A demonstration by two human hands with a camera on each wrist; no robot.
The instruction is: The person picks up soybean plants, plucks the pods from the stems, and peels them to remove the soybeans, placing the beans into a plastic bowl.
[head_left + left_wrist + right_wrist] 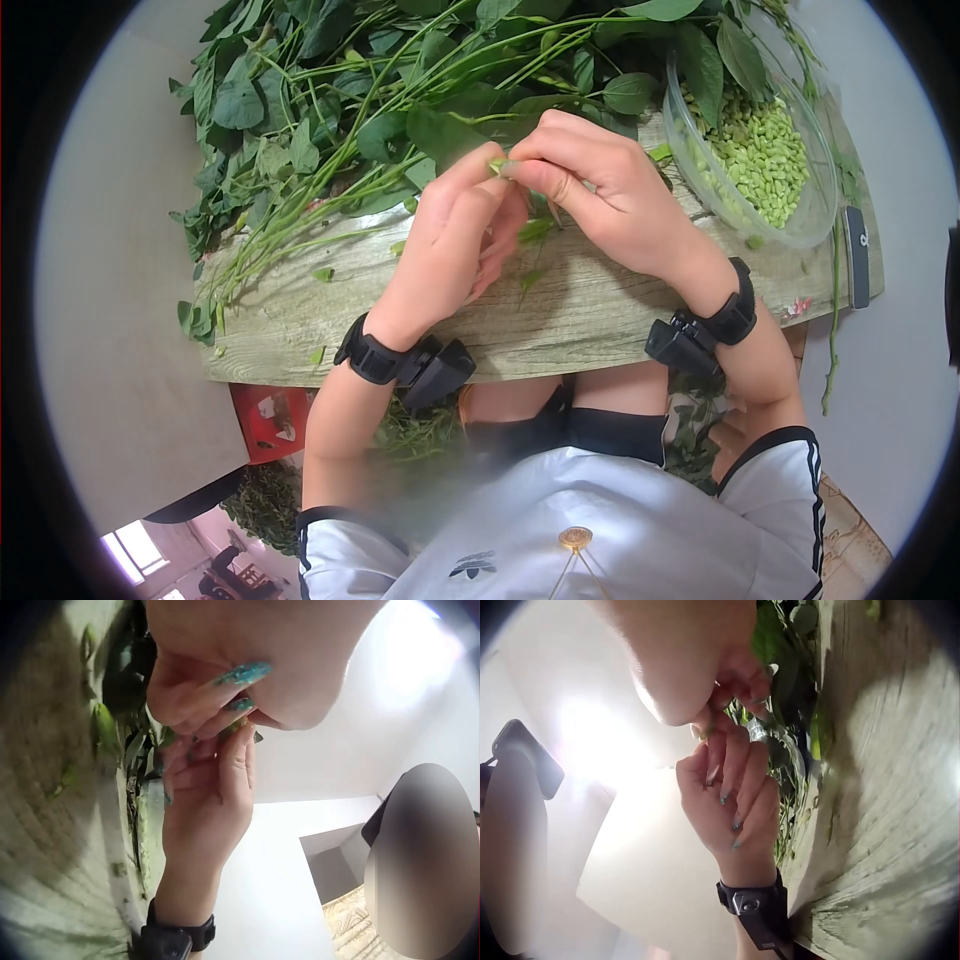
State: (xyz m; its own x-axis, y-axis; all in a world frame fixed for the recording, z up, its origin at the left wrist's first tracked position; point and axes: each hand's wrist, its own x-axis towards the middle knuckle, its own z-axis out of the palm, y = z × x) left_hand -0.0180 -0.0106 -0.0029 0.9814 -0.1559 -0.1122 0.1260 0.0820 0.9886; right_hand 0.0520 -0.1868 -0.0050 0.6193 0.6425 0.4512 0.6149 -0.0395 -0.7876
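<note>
Above the wooden table, both hands meet at a small green bean pod (pixel 497 166). My left hand (pixel 452 228) pinches it between thumb and forefinger, its other fingers curled in towards the palm. From the other side my right hand (pixel 605 185) grips the same pod with thumb and forefinger tips. In the wrist views the fingers hide most of the pod. Long leafy stalks (pixel 380 150) lie heaped just beyond the hands. Shelled green beans (pixel 760 165) fill much of a clear plastic bowl (pixel 822 225) to the right of my right hand.
The table's (pixel 290 345) curved front edge runs before the person's lap. Bits of pod (pixel 323 274) are scattered over the wood. A dark flat object (pixel 857 258) lies at the right edge, near a hanging stem (pixel 832 350). Something red (pixel 270 420) stands below left.
</note>
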